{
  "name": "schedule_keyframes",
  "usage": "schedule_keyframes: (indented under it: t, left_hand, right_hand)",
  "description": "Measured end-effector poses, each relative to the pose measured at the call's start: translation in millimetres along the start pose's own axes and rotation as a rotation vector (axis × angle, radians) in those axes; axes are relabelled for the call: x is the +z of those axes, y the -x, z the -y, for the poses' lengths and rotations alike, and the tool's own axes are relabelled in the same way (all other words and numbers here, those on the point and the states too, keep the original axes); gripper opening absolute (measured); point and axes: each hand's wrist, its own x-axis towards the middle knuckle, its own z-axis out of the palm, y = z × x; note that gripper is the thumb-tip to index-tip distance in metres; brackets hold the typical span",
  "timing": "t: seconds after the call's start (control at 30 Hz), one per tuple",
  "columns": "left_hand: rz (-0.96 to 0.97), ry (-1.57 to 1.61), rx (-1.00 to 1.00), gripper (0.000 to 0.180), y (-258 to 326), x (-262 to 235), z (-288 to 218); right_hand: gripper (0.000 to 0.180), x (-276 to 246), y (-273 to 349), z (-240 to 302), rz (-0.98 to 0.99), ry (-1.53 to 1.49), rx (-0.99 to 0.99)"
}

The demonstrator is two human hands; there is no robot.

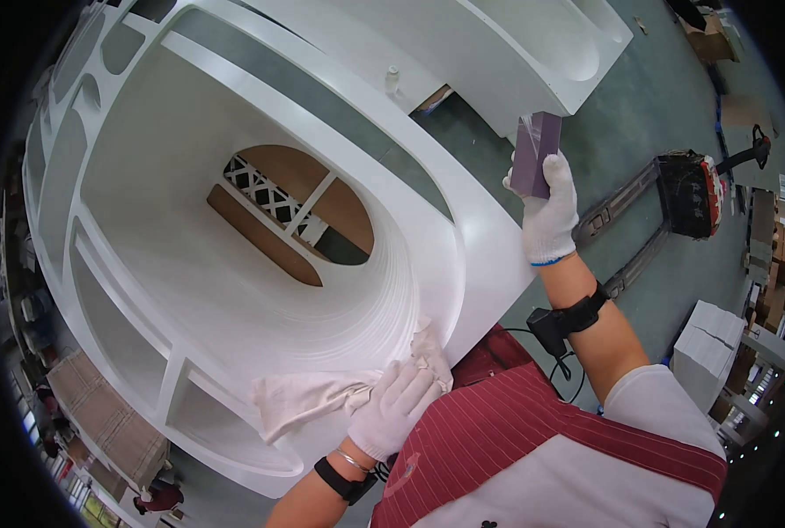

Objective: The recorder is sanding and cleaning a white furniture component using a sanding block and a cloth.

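My right hand [551,211], in a white knit glove with a blue cuff edge, grips a purple rectangular block [536,158] and holds it up beside the corner of a large white curved furniture piece [489,233]. Pale scuffs mark one face of the block. My left hand [397,407], also gloved, is at the near rim of the white piece, with its fingers closed over a crumpled off-white cloth [309,400]. Part of the cloth drapes along the rim. An oval opening lies deep inside the white piece, with brown panels [265,238] showing through it.
A second white piece [516,53] stands beyond, with a small clear bottle [392,79] near it. On the green floor at right is a pallet truck [692,194]. A white box [707,352] stands nearer. Another person [157,500] is at lower left, by a brown padded surface [106,414].
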Motion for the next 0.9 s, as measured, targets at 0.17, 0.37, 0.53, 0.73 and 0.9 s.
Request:
schedule_keyframes:
  t: [0.17,0.37,0.53,0.73,0.9]
  left_hand:
    - [0.006,-0.081,0.207,0.045,-130.1,-6.2,48.2]
    - [-0.251,-0.402,0.089,0.051,-228.3,-47.7,109.8]
    - [-0.466,-0.480,-0.296,0.036,-274.1,-88.4,171.4]
    - [-0.589,-0.624,-0.764,0.036,-344.6,-174.4,277.5]
    - [-0.590,-0.510,-1.039,0.039,-375.6,-211.6,311.4]
  right_hand:
    - [0.065,1.8,8.4,-1.3,0.015,0.046,-0.053]
    - [0.077,1.2,10.8,-0.1,0.015,0.003,-0.021]
    - [0.084,0.7,14.6,3.6,0.056,0.076,0.003]
    - [0.103,1.2,18.9,7.2,0.048,0.151,0.046]
    - [0.090,-0.6,20.3,3.4,0.079,0.198,-0.045]
